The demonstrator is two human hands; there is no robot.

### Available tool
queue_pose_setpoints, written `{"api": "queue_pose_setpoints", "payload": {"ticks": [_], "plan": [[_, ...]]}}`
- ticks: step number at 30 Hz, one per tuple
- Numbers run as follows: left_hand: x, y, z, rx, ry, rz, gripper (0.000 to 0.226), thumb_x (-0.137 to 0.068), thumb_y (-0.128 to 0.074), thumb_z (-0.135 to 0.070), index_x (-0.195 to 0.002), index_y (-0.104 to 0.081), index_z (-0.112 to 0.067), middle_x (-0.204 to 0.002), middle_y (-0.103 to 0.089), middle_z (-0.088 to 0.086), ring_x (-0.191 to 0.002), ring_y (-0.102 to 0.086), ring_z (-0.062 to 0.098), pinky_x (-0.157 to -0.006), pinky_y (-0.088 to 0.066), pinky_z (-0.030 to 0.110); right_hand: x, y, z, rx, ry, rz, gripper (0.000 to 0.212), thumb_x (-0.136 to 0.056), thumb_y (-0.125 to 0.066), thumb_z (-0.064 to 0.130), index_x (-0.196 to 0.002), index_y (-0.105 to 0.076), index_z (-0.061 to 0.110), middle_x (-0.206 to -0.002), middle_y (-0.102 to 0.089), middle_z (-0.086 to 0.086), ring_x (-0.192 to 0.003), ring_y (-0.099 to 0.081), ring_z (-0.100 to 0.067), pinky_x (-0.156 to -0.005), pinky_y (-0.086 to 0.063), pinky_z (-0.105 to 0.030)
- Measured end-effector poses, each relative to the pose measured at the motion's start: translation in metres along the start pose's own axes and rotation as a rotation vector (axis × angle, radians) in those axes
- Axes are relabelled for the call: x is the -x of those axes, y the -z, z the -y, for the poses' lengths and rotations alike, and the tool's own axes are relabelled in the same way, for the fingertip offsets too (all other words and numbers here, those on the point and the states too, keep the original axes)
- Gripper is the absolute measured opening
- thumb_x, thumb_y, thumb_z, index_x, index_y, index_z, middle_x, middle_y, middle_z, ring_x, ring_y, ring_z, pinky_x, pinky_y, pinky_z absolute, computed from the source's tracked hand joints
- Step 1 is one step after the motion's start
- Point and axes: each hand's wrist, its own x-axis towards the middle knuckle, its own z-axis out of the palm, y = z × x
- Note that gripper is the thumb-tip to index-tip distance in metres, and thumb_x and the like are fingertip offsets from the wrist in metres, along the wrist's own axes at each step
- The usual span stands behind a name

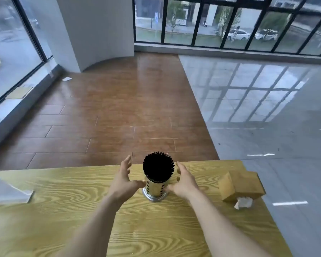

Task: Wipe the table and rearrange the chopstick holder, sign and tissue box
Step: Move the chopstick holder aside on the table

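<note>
Left hand (pixel 123 179): the grip is apart, fingers spread and pointing forward, thumb reaching toward the lower wall of the chopstick holder (pixel 157 179). Whether the thumb tip touches the metal cannot be told. Right hand (pixel 183 183): the grip is likewise apart, fingers curved, thumb low beside the holder's base. The two hands flank the holder, one on each side, palms turned inward. Neither hand closes around it.

The chopstick holder is a metal cylinder with rows of holes in its wall and a wider ring at the foot. It stands upright on the surface (pixel 82 210), near the far edge and roughly midway along it. It is packed with dark chopsticks (pixel 158 166), whose ends form a round black mass at the top.

The tissue box (pixel 242 186) lies to the right of the holder, well apart from it, close to the right edge of the surface. It is wood-coloured, and a white tissue (pixel 243 202) protrudes from its near end.

The sign (pixel 7 190) sits at the left edge of the view, a clear sloping panel resting on the surface, well apart from the holder. Any text on it cannot be read.

The surface is light wood with a strong grain pattern. Beyond its far edge lies a floor (pixel 119 108) of brown planks, bordered on the right by grey tiles (pixel 258 101). Large windows (pixel 230 21) with dark frames close the room at the back and on the left.
</note>
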Motion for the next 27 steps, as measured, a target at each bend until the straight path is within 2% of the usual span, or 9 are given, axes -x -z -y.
{"api": "queue_pose_setpoints", "payload": {"ticks": [1,2,4,7,9,14,17,24,27], "plan": [[-0.005,-0.002,0.003,0.015,0.014,0.029,0.111,-0.072,-0.082,-0.004,-0.157,-0.02,-0.038,-0.161,-0.033,0.002,-0.145,-0.035,0.024,-0.109,-0.041,0.045,-0.005,-0.005,0.0,-0.034,-0.005,-0.009,0.111,-0.075,-0.085,0.0,-0.16,-0.021,0.032,-0.161,-0.037,-0.004,-0.118,-0.061,-0.02,-0.083,-0.055,-0.026],[-0.008,-0.005,0.004,0.03,0.032,0.065,0.112,-0.073,-0.081,-0.001,-0.158,-0.018,-0.036,-0.163,-0.031,0.001,-0.146,-0.034,0.024,-0.11,-0.041,0.045,-0.007,-0.01,0.001,-0.074,-0.015,-0.013,0.109,-0.073,-0.085,-0.001,-0.159,-0.025,0.031,-0.159,-0.04,-0.003,-0.122,-0.059,-0.021,-0.091,-0.055,-0.032],[-0.016,-0.015,0.011,0.071,0.076,0.146,0.109,-0.075,-0.079,0.002,-0.158,-0.02,-0.033,-0.161,-0.033,-0.002,-0.144,-0.038,0.023,-0.105,-0.044,0.041,-0.013,-0.018,-0.004,-0.131,-0.032,-0.021,0.101,-0.071,-0.087,0.002,-0.154,-0.035,0.027,-0.151,-0.049,0.0,-0.127,-0.055,-0.021,-0.101,-0.049,-0.036],[-0.018,-0.03,0.016,0.084,0.075,0.171,0.09,-0.077,-0.074,0.008,-0.151,-0.035,-0.026,-0.152,-0.045,-0.006,-0.124,-0.054,0.015,-0.079,-0.05,0.018,-0.015,-0.022,-0.011,-0.15,-0.033,-0.042,0.089,-0.07,-0.087,0.004,-0.147,-0.046,0.023,-0.141,-0.057,0.002,-0.121,-0.056,-0.017,-0.094,-0.044,-0.029],[-0.013,-0.037,0.015,0.094,0.07,0.134,0.086,-0.077,-0.071,0.012,-0.148,-0.039,-0.024,-0.145,-0.051,-0.006,-0.116,-0.058,0.013,-0.065,-0.049,0.011,-0.009,-0.018,-0.012,-0.151,-0.04,-0.034,0.087,-0.071,-0.087,0.003,-0.146,-0.047,0.022,-0.139,-0.058,0.002,-0.113,-0.055,-0.014,-0.091,-0.044,-0.027],[0.015,-0.067,0.012,0.044,0.042,0.087,0.077,-0.075,-0.07,0.009,-0.139,-0.051,-0.031,-0.133,-0.06,-0.008,-0.106,-0.068,0.011,-0.071,-0.057,0.025,0.012,0.01,-0.039,-0.109,-0.07,-0.046,0.082,-0.072,-0.085,0.002,-0.143,-0.049,0.019,-0.139,-0.059,-0.001,-0.124,-0.057,-0.021,-0.099,-0.049,-0.03],[0.037,-0.101,0.007,0.028,0.039,0.122,0.073,-0.074,-0.066,0.011,-0.133,-0.055,-0.032,-0.13,-0.062,-0.007,-0.1,-0.069,0.006,-0.064,-0.058,0.021,0.028,0.038,-0.068,-0.094,-0.083,-0.056,0.077,-0.072,-0.086,0.003,-0.139,-0.051,0.018,-0.132,-0.062,-0.002,-0.125,-0.058,-0.022,-0.101,-0.05,-0.03],[0.086,-0.214,-0.009,0.001,0.037,0.229,0.068,-0.073,-0.066,0.006,-0.128,-0.058,-0.032,-0.126,-0.064,-0.009,-0.1,-0.072,0.008,-0.069,-0.058,0.022,0.068,0.132,-0.15,-0.147,-0.111,-0.123,0.069,-0.073,-0.08,-0.004,-0.133,-0.055,0.019,-0.118,-0.067,0.002,-0.116,-0.062,-0.017,-0.098,-0.051,-0.028],[0.104,-0.26,-0.016,0.037,0.039,0.276,0.066,-0.072,-0.07,0.002,-0.131,-0.056,-0.026,-0.126,-0.064,-0.007,-0.095,-0.073,0.003,-0.066,-0.056,0.02,0.079,0.17,-0.179,-0.176,-0.138,-0.136,0.074,-0.076,-0.076,-0.009,-0.139,-0.052,0.021,-0.11,-0.061,0.009,-0.11,-0.056,-0.012,-0.091,-0.047,-0.021]]}}
